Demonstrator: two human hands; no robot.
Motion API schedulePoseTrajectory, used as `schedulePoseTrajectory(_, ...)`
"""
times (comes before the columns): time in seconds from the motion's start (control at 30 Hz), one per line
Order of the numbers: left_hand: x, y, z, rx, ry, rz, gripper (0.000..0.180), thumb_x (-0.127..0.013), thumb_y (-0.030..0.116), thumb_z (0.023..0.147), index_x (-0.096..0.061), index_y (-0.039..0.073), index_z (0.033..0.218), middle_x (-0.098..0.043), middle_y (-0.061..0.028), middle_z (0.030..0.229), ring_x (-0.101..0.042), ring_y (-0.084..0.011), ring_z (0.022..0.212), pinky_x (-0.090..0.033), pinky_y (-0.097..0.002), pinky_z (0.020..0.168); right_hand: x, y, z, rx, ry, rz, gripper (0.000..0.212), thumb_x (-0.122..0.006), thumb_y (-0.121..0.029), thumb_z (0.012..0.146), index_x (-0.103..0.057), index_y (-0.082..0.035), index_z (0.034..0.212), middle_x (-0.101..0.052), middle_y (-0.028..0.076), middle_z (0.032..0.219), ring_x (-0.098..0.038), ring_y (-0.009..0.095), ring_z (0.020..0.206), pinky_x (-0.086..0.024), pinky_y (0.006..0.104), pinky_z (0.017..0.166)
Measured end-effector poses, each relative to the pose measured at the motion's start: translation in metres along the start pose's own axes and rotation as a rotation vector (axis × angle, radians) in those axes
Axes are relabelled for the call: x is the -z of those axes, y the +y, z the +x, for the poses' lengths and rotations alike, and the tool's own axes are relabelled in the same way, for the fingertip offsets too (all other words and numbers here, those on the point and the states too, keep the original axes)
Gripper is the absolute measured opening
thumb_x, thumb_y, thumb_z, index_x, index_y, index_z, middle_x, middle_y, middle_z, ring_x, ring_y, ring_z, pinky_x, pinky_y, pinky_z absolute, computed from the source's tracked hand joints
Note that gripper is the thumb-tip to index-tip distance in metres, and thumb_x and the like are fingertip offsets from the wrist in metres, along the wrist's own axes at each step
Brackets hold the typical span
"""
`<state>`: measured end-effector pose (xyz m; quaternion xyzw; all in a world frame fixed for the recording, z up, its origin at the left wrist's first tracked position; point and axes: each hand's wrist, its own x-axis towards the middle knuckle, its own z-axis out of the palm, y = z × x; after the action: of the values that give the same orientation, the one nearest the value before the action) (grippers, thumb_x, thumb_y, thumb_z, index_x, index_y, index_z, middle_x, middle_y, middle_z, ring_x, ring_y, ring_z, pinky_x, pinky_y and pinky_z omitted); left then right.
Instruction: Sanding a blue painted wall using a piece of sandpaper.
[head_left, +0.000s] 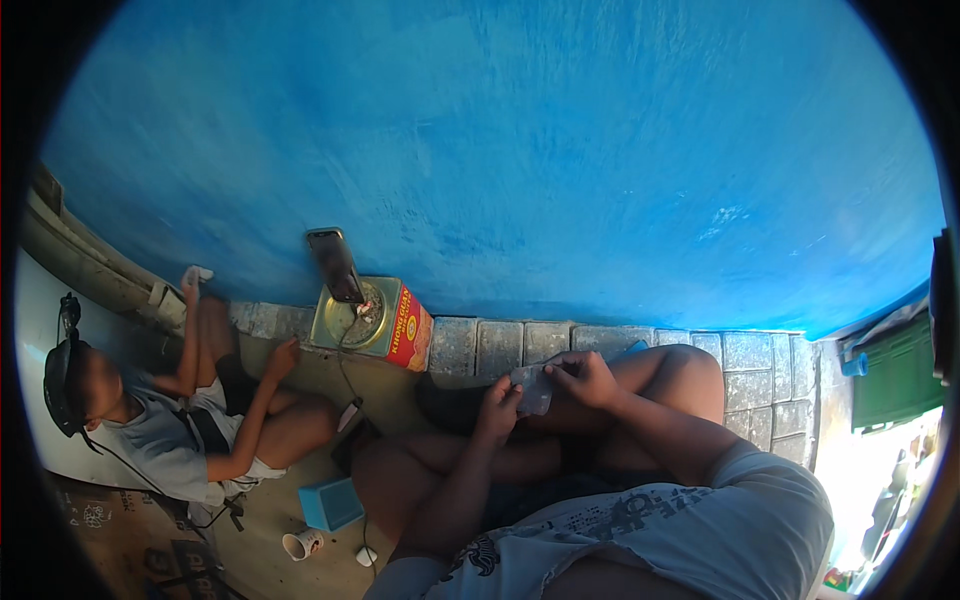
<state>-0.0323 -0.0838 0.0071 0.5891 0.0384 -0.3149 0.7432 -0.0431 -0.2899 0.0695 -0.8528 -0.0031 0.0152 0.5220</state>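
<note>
A small, see-through whitish plastic bag point(534, 390) is stretched between my hands, above my crossed legs. My left hand point(498, 408) pinches its left edge with the fingers closed. On the other side, my right hand point(584, 380) grips its upper right edge between thumb and bent fingers. Whether anything lies inside the bag is too small to make out.
Against the blue wall point(560, 160), a phone point(334, 264) leans upright on a red and gold tin point(408, 330). Another person point(170, 420) sits at left, holding something white. Near my left knee are a light-blue box point(331, 504), a paper cup point(302, 544) and a cable.
</note>
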Motion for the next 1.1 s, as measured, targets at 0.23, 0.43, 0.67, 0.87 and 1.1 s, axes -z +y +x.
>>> schedulePoseTrajectory(0.23, 0.001, -0.006, -0.002, 0.024, -0.034, -0.109, 0.024, -0.048, 0.015, 0.101, -0.054, 0.009, 0.124, -0.063, -0.0031, 0.11, -0.063, -0.0125, 0.098, -0.055, -0.0307, 0.079, 0.002, 0.002, -0.003, -0.048, -0.048, 0.186, 0.025, -0.06, -0.022, 0.097, -0.069, 0.002, 0.096, -0.07, 0.005, 0.085, -0.062, 0.01, 0.082, -0.05, 0.0289, 0.075)
schedulePoseTrajectory(0.43, -0.003, -0.007, -0.005, 0.056, -0.03, -0.082, 0.019, -0.051, 0.017, 0.101, -0.056, 0.01, 0.118, -0.062, -0.0029, 0.108, -0.061, -0.0115, 0.093, -0.053, -0.03, 0.076, 0.0, 0.013, -0.005, 0.004, -0.091, 0.202, 0.036, -0.056, -0.034, 0.099, -0.068, 0.0, 0.099, -0.069, 0.01, 0.082, -0.062, 0.015, 0.077, -0.05, 0.033, 0.074)
schedulePoseTrajectory(0.67, -0.001, -0.016, -0.004, 0.03, 0.05, -0.037, 0.016, -0.051, 0.015, 0.101, -0.057, 0.007, 0.113, -0.062, -0.0036, 0.102, -0.061, -0.0136, 0.092, -0.055, -0.0315, 0.073, 0.004, -0.013, -0.014, -0.012, -0.25, 0.124, 0.034, -0.053, -0.031, 0.101, -0.065, 0.0, 0.103, -0.067, 0.01, 0.089, -0.059, 0.014, 0.086, -0.047, 0.0327, 0.08)
schedulePoseTrajectory(0.87, -0.001, -0.012, -0.006, 0.046, 0.049, -0.037, 0.015, -0.051, 0.014, 0.1, -0.057, 0.007, 0.112, -0.062, -0.0044, 0.102, -0.062, -0.0137, 0.09, -0.055, -0.0301, 0.072, 0.002, -0.004, -0.011, -0.018, -0.305, 0.173, 0.032, -0.054, -0.03, 0.101, -0.065, 0.0, 0.106, -0.068, 0.008, 0.093, -0.059, 0.013, 0.088, -0.048, 0.0321, 0.081)
schedulePoseTrajectory(1.1, -0.007, -0.005, -0.009, 0.045, -0.008, -0.151, 0.023, -0.046, 0.011, 0.101, -0.055, 0.007, 0.122, -0.062, -0.0058, 0.11, -0.063, -0.0164, 0.097, -0.056, -0.0323, 0.078, -0.005, 0.012, -0.01, -0.014, -0.27, 0.202, 0.03, -0.056, -0.025, 0.1, -0.065, 0.0, 0.114, -0.07, 0.007, 0.098, -0.059, 0.01, 0.092, -0.048, 0.0301, 0.084)
